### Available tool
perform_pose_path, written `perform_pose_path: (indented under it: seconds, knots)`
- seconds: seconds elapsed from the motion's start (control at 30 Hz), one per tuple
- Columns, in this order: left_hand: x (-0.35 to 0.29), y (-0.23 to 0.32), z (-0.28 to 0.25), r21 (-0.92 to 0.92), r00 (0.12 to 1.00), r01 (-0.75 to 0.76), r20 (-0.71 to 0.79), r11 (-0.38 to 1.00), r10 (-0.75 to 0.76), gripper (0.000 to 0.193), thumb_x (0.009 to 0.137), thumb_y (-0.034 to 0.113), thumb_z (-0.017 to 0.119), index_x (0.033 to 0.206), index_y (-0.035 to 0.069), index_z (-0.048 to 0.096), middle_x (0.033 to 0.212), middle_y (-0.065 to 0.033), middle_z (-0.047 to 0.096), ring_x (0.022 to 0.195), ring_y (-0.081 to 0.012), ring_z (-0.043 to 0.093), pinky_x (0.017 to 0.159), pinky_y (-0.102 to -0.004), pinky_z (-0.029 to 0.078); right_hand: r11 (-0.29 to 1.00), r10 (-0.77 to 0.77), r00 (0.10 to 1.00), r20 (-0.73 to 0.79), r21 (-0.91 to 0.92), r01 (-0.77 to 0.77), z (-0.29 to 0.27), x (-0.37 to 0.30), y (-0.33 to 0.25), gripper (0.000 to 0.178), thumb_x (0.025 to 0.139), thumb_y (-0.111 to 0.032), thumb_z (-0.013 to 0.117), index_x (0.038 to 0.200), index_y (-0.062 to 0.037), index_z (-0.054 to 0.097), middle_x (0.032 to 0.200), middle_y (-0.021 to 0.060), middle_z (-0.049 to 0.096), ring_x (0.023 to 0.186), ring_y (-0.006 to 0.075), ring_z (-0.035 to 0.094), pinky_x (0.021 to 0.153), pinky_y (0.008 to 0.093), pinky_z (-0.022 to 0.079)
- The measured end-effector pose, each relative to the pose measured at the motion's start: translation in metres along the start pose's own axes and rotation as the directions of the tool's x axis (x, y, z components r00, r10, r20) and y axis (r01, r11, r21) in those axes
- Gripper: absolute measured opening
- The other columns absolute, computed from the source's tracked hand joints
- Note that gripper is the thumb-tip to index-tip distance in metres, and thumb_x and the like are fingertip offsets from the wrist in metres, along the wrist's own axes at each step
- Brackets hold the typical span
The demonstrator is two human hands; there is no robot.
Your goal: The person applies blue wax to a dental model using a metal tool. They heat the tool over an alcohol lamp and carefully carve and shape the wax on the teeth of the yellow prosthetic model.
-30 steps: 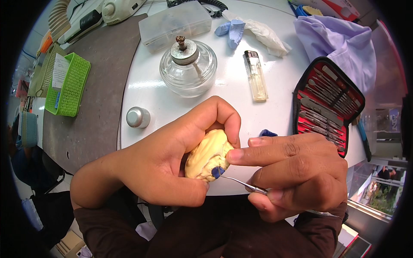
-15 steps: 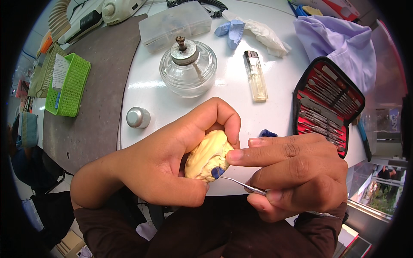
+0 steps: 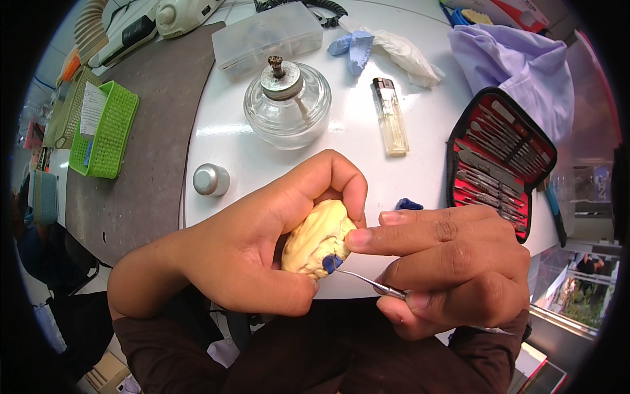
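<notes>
My left hand (image 3: 269,243) is wrapped round a yellow plaster dental model (image 3: 317,235), holding it just past the table's front edge. A small patch of dark blue wax (image 3: 331,263) sits on the model's near right side. Between thumb and fingers of my right hand (image 3: 459,266) is a thin metal wax carver (image 3: 362,278), its bent tip touching the blue wax. One right fingertip rests against the model's right side. A loose lump of blue wax (image 3: 408,204) lies on the table beyond my right fingers, which partly hide it.
A glass spirit lamp (image 3: 287,108) stands mid-table, its silver cap (image 3: 210,180) to the left. A lighter (image 3: 391,118) lies to its right. Behind are a clear plastic box (image 3: 266,38) and light blue pieces (image 3: 359,51). An open instrument case (image 3: 502,161) lies right; a green basket (image 3: 105,131) left.
</notes>
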State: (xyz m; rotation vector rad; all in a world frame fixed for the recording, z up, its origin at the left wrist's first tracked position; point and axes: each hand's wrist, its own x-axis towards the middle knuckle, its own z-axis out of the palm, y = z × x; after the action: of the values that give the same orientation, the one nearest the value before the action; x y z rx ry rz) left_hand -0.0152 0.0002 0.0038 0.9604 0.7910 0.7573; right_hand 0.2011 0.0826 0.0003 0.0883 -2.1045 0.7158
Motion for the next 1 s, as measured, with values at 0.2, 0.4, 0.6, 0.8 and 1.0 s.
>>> perform_pose_path:
  seconds: [0.2,0.4,0.6,0.8,1.0]
  knots:
    - [-0.0002,0.0009,0.0005,-0.004,1.0,0.005,-0.003,1.0,-0.005,0.061,0.063,-0.001,0.067,0.117,0.003,0.036,0.109,-0.0067,0.048,0.084,-0.0077,0.053,0.069,-0.0202,0.044,0.998,0.058,0.998,0.008,0.004,-0.058,-0.0018,0.0008,-0.0049,0.032,0.084,-0.011,0.077,0.09,-0.0048,0.046,0.073,0.0071,0.068,0.081,0.0346,0.076,0.069,0.0431,0.064]
    - [0.0003,0.0003,0.0003,0.0,1.0,0.0,-0.002,1.0,0.0,0.061,0.063,-0.001,0.067,0.116,0.003,0.036,0.109,-0.0065,0.048,0.083,-0.0077,0.053,0.068,-0.0201,0.044,1.0,0.021,1.0,-0.003,0.012,-0.021,-0.0006,0.0008,-0.0018,0.033,0.084,-0.01,0.077,0.09,-0.0028,0.046,0.073,0.0076,0.068,0.081,0.0353,0.076,0.069,0.0432,0.064]
    - [0.0002,0.0005,0.0006,-0.024,1.0,0.011,-0.007,1.0,-0.011,0.062,0.063,-0.002,0.067,0.117,0.004,0.037,0.109,-0.0064,0.048,0.082,-0.0079,0.053,0.067,-0.0201,0.043,1.0,0.031,0.999,0.031,0.004,-0.031,-0.003,0.0011,-0.0023,0.034,0.083,-0.008,0.076,0.094,-0.0025,0.044,0.074,0.0084,0.068,0.081,0.0354,0.076,0.07,0.0433,0.064]
    - [0.0005,0.0008,0.0009,-0.046,1.0,0.025,-0.009,0.999,-0.026,0.062,0.063,-0.002,0.067,0.117,0.004,0.037,0.107,-0.0061,0.049,0.082,-0.0078,0.053,0.067,-0.02,0.043,1.0,0.014,1.0,0.021,0.022,-0.015,-0.0023,-0.0003,-0.0007,0.034,0.082,-0.006,0.075,0.095,-0.0028,0.044,0.075,0.009,0.068,0.081,0.0359,0.076,0.069,0.0429,0.065]
    - [0.0004,0.001,0.0009,-0.048,1.0,0.026,-0.01,0.999,-0.027,0.062,0.063,-0.002,0.067,0.117,0.004,0.037,0.108,-0.0062,0.049,0.082,-0.0077,0.053,0.067,-0.0199,0.043,1.0,-0.007,1.0,0.023,0.002,0.007,-0.0016,0.0007,0.0002,0.033,0.082,-0.007,0.076,0.094,-0.0024,0.045,0.074,0.0092,0.068,0.079,0.0353,0.076,0.068,0.0426,0.065]
